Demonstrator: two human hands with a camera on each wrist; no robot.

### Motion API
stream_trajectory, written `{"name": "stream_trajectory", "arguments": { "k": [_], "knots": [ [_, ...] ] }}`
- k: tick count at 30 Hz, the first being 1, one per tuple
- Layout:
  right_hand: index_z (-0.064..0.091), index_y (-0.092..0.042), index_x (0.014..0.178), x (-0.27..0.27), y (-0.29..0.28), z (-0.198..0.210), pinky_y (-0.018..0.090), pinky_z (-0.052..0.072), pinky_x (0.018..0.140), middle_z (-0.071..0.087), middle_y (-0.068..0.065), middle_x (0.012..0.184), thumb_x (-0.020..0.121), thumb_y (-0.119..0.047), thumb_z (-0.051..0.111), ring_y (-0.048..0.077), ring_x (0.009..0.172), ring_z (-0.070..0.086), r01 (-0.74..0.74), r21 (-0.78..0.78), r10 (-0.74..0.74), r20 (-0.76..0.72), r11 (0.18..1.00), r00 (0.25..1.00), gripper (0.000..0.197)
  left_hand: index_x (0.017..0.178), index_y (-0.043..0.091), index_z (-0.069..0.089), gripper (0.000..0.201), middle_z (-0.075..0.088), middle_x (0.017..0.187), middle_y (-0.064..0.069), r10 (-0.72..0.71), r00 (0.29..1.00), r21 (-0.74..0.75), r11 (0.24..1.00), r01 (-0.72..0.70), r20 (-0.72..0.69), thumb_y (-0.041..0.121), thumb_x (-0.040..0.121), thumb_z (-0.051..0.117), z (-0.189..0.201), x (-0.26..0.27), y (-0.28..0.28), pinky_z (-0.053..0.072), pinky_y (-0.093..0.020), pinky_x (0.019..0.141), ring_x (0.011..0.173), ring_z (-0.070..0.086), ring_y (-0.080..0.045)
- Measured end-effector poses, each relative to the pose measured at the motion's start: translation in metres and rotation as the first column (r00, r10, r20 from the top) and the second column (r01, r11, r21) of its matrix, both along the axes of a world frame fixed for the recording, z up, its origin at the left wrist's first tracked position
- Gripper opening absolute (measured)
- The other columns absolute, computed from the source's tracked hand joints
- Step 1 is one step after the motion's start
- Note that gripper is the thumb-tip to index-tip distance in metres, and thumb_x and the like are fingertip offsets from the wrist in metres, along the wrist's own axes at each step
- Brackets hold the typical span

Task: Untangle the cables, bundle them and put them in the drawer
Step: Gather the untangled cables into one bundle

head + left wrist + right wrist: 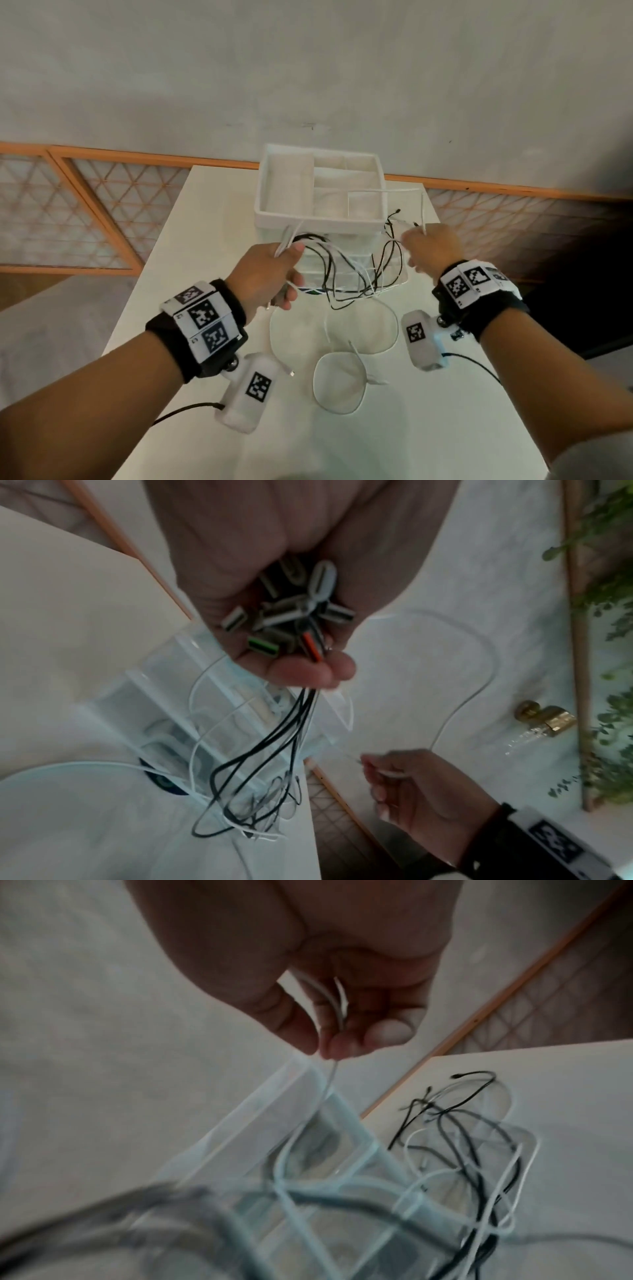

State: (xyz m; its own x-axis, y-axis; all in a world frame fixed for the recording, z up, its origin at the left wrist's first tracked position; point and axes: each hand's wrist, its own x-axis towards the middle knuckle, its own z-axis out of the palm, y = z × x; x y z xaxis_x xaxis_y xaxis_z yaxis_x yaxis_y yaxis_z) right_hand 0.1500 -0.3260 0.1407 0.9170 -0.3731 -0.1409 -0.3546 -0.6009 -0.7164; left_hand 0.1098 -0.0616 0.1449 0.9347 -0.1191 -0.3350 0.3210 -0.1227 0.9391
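Black and white cables (pixel 346 270) hang in a loose snarl between the two hands, above the white counter (pixel 212 219) and in front of the clear drawer unit (pixel 320 186). The left hand (pixel 263 274) has its grip curled tight round a fistful of plug ends (pixel 291 612), as the left wrist view shows. The right hand (pixel 430 245) pinches a single white cable (pixel 329 1001) between thumb and fingertips, drawing it up and away from the rest. More white cable (pixel 337 383) lies in slack loops on the counter nearer the person.

The step in hand looks like untangling: one strand is being singled out while the plugs are held together. Bundling and stowing are not yet begun. The next move likely calls for pulling that white strand clear along its length, steadily. A sharp tug could tighten the knot where the black strands cross it, low in the snarl.
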Motion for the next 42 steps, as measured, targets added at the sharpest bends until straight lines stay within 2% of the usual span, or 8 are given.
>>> {"name": "stream_trajectory", "arguments": {
  "k": [10,16,19,24,30,32,35,42],
  "knots": [
    [0.042,-0.025,0.146,0.059,-0.024,0.040,0.046,0.053,0.099,0.044,-0.009,0.139,0.076,-0.018,0.077,0.024,0.121,0.059,-0.037,0.041,0.012,0.485,0.998,0.875,0.079,0.077,0.011,0.049,0.030,0.050,0.051,-0.005,0.038,0.986,0.149,0.989,-0.013,-0.163,0.031,0.099,0.056,-0.030,0.005,0.036,0.043,-0.023,0.041,0.038,0.050,-0.018],
    [0.030,-0.022,0.154,0.028,-0.022,-0.011,0.024,0.036,0.106,0.023,0.005,0.162,0.084,-0.008,0.068,0.026,0.142,0.037,-0.248,-0.263,0.244,-0.049,0.932,0.968,0.081,0.068,0.010,0.045,0.040,0.051,0.049,-0.005,-0.065,0.994,0.190,0.978,0.081,-0.090,0.034,0.097,0.058,-0.018,0.005,0.029,0.038,-0.020,0.038,0.036,0.050,-0.018],
    [0.043,-0.030,0.147,0.001,-0.011,-0.031,0.029,0.044,0.100,0.051,0.010,0.145,0.085,-0.018,0.065,0.020,0.113,0.059,-0.414,-0.296,0.319,-0.319,0.861,0.892,0.067,0.063,0.010,0.044,0.046,0.050,0.045,-0.006,-0.137,0.989,0.287,0.946,0.149,-0.062,0.038,0.097,0.057,-0.012,0.004,0.025,0.035,-0.021,0.040,0.038,0.047,-0.021],
    [0.028,-0.052,0.146,-0.050,0.060,-0.015,0.012,0.047,0.071,0.067,-0.011,0.067,0.078,-0.028,0.078,-0.006,0.058,0.058,-0.598,-0.021,0.599,0.038,0.801,0.800,0.088,0.067,0.011,0.051,0.040,0.051,0.043,-0.006,-0.433,0.902,0.464,0.797,0.386,-0.007,0.036,0.098,0.055,0.000,-0.003,0.007,0.034,-0.020,0.037,0.035,0.043,-0.019],
    [0.065,-0.022,0.079,-0.066,0.059,-0.067,0.036,0.058,0.076,0.070,0.001,0.076,0.088,-0.038,0.059,0.028,0.078,0.071,-0.711,-0.198,0.621,-0.367,0.675,0.692,0.019,0.068,0.018,0.045,0.038,0.052,0.043,0.003,-0.759,0.620,0.637,0.379,0.671,-0.200,0.042,0.097,0.051,0.011,-0.026,0.004,0.045,-0.026,0.057,0.043,0.051,-0.013],
    [0.064,-0.024,0.077,-0.062,0.027,-0.078,0.039,0.058,0.078,0.071,0.009,0.084,0.089,-0.032,0.057,0.036,0.086,0.070,-0.557,-0.291,0.419,-0.420,0.778,0.805,0.016,0.067,0.016,0.042,0.044,0.054,0.048,0.002,-0.717,0.664,0.642,0.409,0.649,-0.214,0.046,0.098,0.050,0.007,-0.031,0.015,0.044,-0.025,0.058,0.046,0.053,-0.013],
    [0.071,-0.027,0.096,-0.056,-0.008,-0.090,0.035,0.053,0.074,0.072,0.013,0.084,0.088,-0.020,0.061,0.039,0.084,0.068,-0.063,-0.384,0.100,0.078,0.921,0.992,0.015,0.069,0.016,0.043,0.043,0.062,0.059,-0.004,-0.614,0.765,0.646,0.507,0.571,-0.195,0.047,0.099,0.047,-0.014,-0.032,0.028,0.045,-0.023,0.060,0.054,0.062,-0.014],
    [0.034,-0.024,0.145,-0.085,0.041,-0.122,0.039,0.051,0.091,0.067,0.006,0.115,0.086,-0.020,0.068,0.032,0.103,0.064,-0.196,-0.182,0.192,-0.038,0.964,0.981,0.068,0.092,0.014,0.053,0.030,0.055,0.064,-0.006,-0.169,0.970,0.510,0.827,0.237,-0.177,0.042,0.101,0.044,-0.063,-0.041,0.038,0.043,-0.025,0.039,0.042,0.056,-0.017]
  ]
}}
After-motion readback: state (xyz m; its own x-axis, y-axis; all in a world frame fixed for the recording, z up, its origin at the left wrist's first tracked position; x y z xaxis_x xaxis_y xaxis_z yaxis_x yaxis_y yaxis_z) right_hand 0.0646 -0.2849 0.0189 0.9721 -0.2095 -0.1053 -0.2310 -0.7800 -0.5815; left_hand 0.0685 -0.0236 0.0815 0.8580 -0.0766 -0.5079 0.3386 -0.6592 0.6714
